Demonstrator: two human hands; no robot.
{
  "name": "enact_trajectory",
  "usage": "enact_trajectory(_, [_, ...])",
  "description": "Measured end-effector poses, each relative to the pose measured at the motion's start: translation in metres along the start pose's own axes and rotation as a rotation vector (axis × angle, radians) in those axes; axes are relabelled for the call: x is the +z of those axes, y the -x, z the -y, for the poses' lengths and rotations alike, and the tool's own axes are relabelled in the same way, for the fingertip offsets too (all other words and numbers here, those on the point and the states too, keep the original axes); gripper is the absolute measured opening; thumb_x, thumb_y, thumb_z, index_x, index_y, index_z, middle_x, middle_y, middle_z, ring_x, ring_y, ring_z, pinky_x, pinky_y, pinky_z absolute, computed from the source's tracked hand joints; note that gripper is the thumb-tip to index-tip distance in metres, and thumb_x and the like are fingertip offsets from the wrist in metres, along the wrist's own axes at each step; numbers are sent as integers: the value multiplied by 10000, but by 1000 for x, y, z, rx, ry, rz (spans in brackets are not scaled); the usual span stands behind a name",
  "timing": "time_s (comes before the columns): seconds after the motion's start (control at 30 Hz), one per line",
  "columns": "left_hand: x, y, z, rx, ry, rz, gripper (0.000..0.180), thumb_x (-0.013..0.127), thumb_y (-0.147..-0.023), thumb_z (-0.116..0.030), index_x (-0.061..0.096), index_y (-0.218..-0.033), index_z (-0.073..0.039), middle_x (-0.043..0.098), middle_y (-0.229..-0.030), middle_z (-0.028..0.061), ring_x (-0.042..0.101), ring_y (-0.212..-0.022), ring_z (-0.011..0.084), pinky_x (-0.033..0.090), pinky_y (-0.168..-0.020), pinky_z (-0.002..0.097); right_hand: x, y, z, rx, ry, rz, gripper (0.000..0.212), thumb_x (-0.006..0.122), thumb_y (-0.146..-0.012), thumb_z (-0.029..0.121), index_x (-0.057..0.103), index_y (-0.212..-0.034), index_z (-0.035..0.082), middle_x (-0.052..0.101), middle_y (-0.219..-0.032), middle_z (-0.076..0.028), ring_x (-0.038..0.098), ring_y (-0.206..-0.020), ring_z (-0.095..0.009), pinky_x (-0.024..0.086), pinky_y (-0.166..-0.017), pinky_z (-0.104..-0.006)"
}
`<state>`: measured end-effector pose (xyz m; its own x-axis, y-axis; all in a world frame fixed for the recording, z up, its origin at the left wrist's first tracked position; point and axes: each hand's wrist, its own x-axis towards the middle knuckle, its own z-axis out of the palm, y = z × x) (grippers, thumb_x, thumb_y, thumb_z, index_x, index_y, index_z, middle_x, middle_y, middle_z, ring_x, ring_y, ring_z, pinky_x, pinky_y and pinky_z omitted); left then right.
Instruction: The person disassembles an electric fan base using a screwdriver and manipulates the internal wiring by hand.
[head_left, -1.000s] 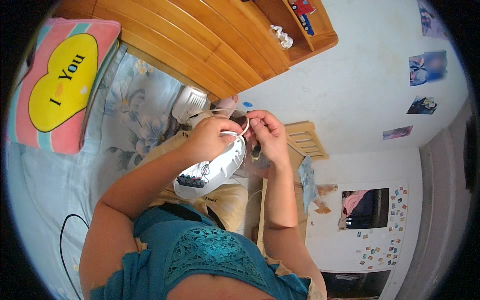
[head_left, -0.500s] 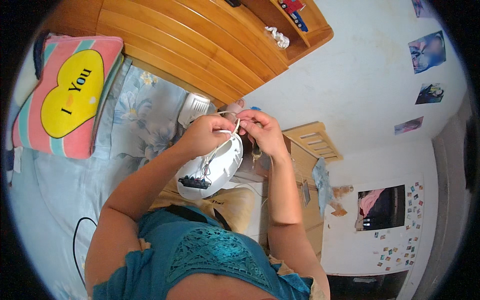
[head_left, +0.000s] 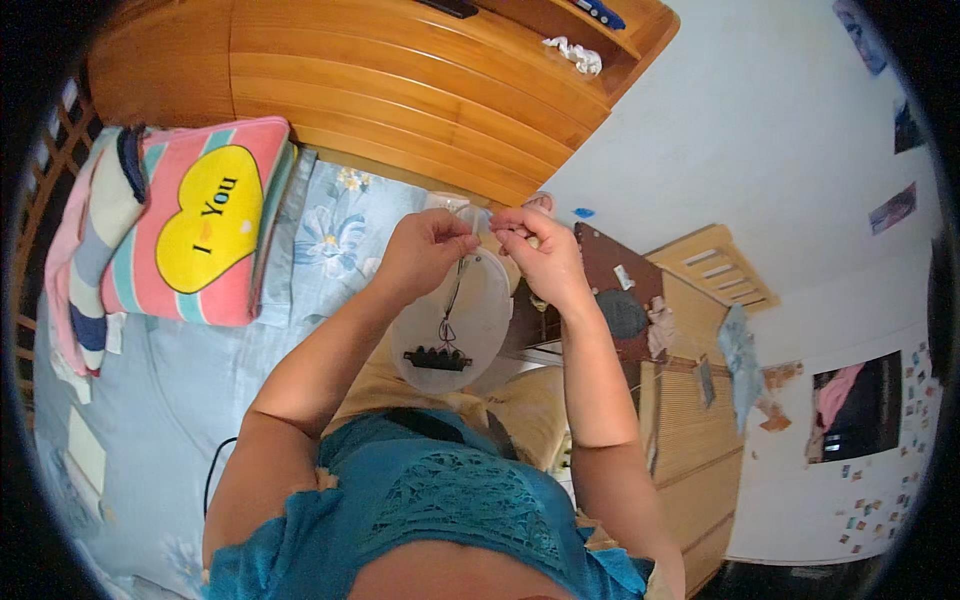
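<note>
My left hand (head_left: 425, 255) and my right hand (head_left: 545, 258) are raised close together, each in a pinch. White cord (head_left: 480, 222) shows faintly between the fingertips, partly hidden by them. Below the hands, a white rounded plastic housing (head_left: 482, 320) rests by my lap. Thin dark wires (head_left: 448, 325) run down its inside from near my left hand to a black block with several knobs (head_left: 438, 358), at the end nearest me. Something metallic or yellowish beside my right palm is too small to make out.
On the bed to the left lie a folded pink blanket with a yellow heart (head_left: 210, 220) and a black cable (head_left: 215, 470). A wooden headboard (head_left: 400, 90) stands ahead. To the right is a dark red cabinet top (head_left: 600, 262) with cloths on it.
My view has shifted, so the surroundings appear further right. My hands have drawn slightly apart, and the white cord loop no longer shows clearly. The housing appears more upright.
</note>
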<state>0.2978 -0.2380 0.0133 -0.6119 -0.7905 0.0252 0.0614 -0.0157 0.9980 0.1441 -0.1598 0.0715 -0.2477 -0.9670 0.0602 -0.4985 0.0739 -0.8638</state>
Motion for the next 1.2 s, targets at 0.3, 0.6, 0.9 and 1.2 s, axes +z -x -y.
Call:
enact_trajectory(0.3, [-2, 8, 1, 32, -3, -111, 55, 634, -821, -53, 632, -801, -2, 603, -800, 20, 541, -734, 86, 431, -688, 215, 3, 29, -41, -45, -67, -9, 180, 599, -825, 141, 630, -928, -3, 637, -809, -102, 601, -753, -164, 483, -676, -276])
enact_trajectory(0.6, [-3, 14, 5, 275, -311, -116, 63, 625, -815, -35, 612, -765, 1, 571, -815, 28, 534, -770, 110, 417, -717, 224, 2, 42, -48, -100, -91, 29, 166, 569, -838, 142, 629, -922, 12, 628, -793, -90, 583, -730, -159, 463, -675, -284])
enact_trajectory(0.9, [3, 14, 5, 87, -68, -64, 45, 578, -861, -59, 599, -849, -20, 628, -851, 27, 545, -785, 85, 429, -733, 225, -6, 52, -62, -112, -129, -57, 174, 579, -832, 130, 631, -950, 12, 641, -811, -116, 598, -729, -165, 471, -669, -282])
enact_trajectory(1.2, [7, 15, 2, 66, -15, -43, 92, 548, -891, -97, 578, -902, -11, 649, -938, 89, 561, -801, 105, 435, -762, 235, -28, 57, -84, -53, -170, -289, 168, 565, -810, 116, 624, -933, 18, 637, -779, -126, 602, -677, -186, 471, -635, -297])
